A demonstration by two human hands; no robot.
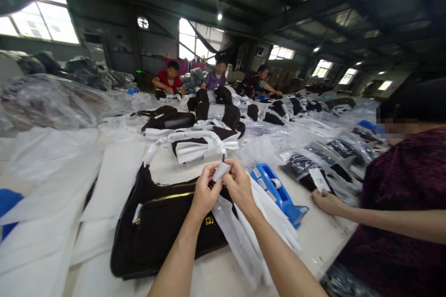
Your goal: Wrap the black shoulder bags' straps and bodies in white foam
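A dark brown handbag (146, 236) with gold zips lies on the table in front of me. White wrapping (195, 135) covers most of its raised strap. My left hand (206, 190) and my right hand (239, 184) meet near the strap's right end. Between their fingers they pinch a small piece of white wrapping paper (221, 171) around the dark strap end. Both hands are closed. Below them a translucent white strip (233, 229) hangs down over the bag's right side.
Right of the bag stands a blue tape dispenser (277, 190). White paper sheets (109, 181) cover the left side. More brown bags (219, 113) lie further back. At right, a co-worker's hand (329, 202) touches a white label; several other people work across the table.
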